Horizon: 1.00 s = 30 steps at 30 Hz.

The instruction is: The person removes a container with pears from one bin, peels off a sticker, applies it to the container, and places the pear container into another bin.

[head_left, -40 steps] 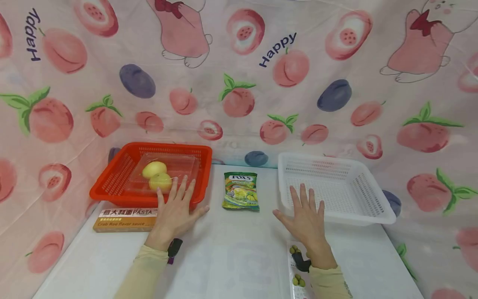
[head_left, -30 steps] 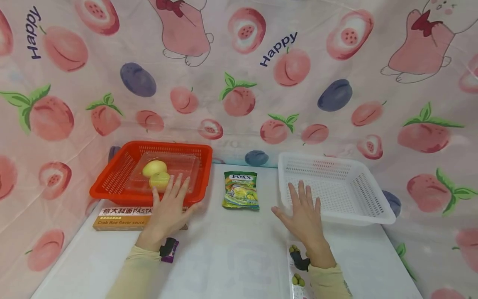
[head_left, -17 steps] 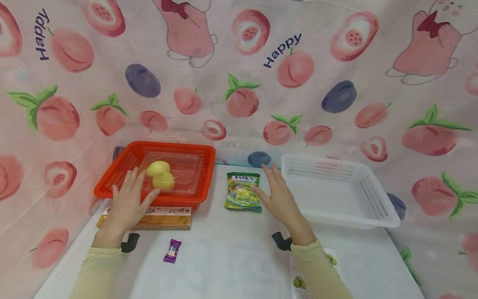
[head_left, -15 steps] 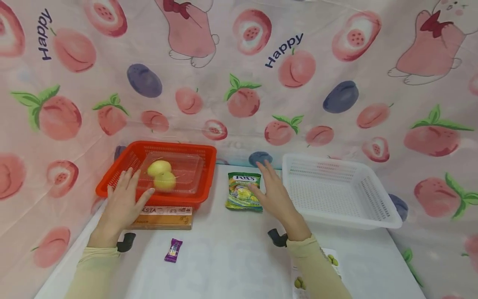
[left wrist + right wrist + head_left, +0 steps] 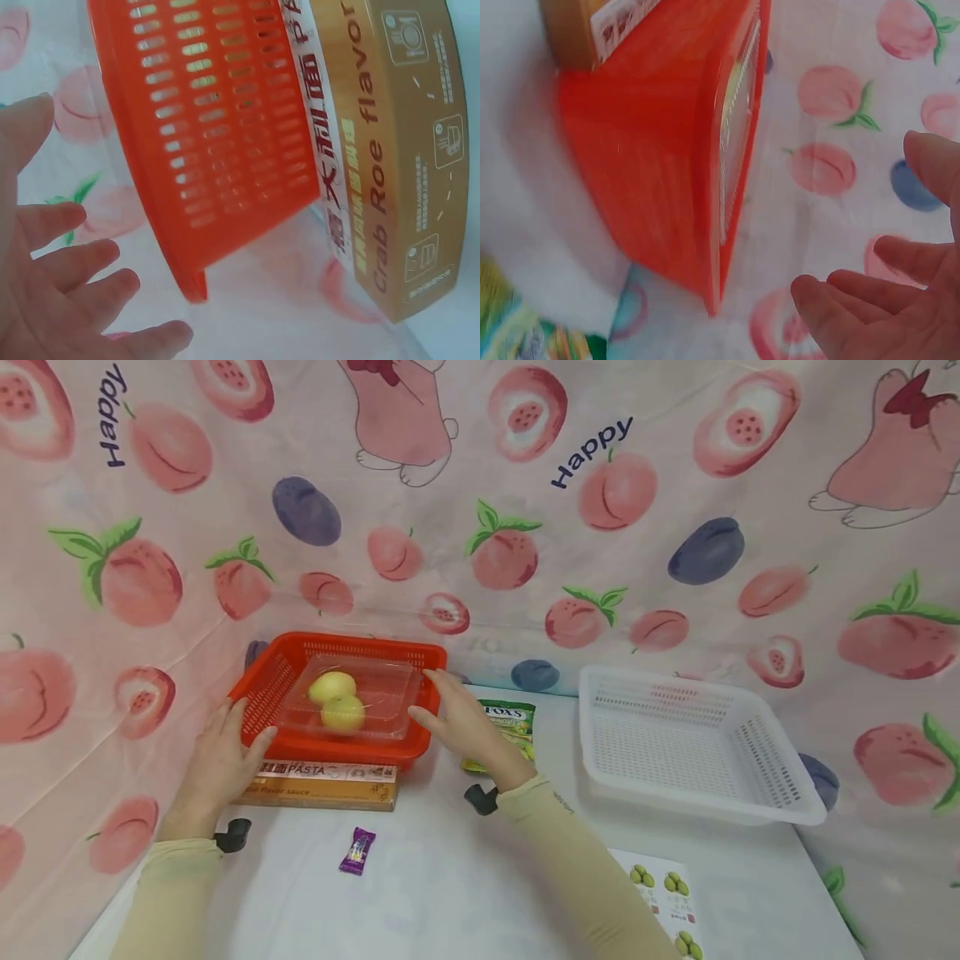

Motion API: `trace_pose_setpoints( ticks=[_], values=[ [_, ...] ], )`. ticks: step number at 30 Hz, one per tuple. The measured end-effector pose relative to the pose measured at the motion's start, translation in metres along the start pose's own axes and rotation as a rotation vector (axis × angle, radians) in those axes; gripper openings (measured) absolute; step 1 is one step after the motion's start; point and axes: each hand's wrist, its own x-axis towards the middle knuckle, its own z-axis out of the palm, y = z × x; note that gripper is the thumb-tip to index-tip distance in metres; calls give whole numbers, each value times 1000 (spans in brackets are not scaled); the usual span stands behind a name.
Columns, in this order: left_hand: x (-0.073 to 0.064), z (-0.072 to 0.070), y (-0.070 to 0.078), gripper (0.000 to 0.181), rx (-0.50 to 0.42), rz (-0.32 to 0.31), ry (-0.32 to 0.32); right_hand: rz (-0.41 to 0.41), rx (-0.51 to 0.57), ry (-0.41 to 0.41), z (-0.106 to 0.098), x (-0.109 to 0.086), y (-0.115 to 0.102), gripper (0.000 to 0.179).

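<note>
A red plastic basket (image 5: pixel 411 750) stands at the back left with a clear plastic box (image 5: pixel 386 693) in it. Two pale yellow round fruits (image 5: pixel 342 716) show through the clear plastic. My left hand (image 5: pixel 212 768), fingers spread, is by the basket's left end. On the other side my right hand (image 5: pixel 471 731) reaches over the right rim, its fingers extended. Both wrist views show a gap between the fingers and the red wall, so neither hand holds anything. Under my right hand, a green Fox's candy bag (image 5: pixel 517 717) is partly hidden.
A brown pasta box (image 5: pixel 322 792) lies along the basket's front. Nearer to me is a small purple wrapped candy (image 5: pixel 357 850). A white basket (image 5: pixel 712 802) stands at the right, and a white sheet with green fruit pictures (image 5: pixel 656 889) lies in front of it.
My right hand has moved left from the white basket, past the candy bag, to the red basket. My left hand has shifted left to the red basket's other end. The view has tilted slightly.
</note>
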Motion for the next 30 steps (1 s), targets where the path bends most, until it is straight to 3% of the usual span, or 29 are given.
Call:
trace_pose_setpoints(
  ticks=[4,11,14,19,24,30],
  values=[
    [1,0,-7,81,-26,-55,-16,63,36,-59,20,20,-15,78],
    [2,3,-20,84,-53,-114,-36,251,127,-127,46,44,-30,84],
    [3,3,-25,85,-50,-155,-42,310,148,-116,54,51,-34,85],
    [6,4,-30,82,-58,-162,-27,403,162,-80,66,60,-38,89],
    [8,3,-33,83,-135,-210,-45,495,221,-52,76,66,-39,96],
    [10,7,-39,77,-239,-227,-2,621,310,-35,82,71,-37,98]
  ],
)
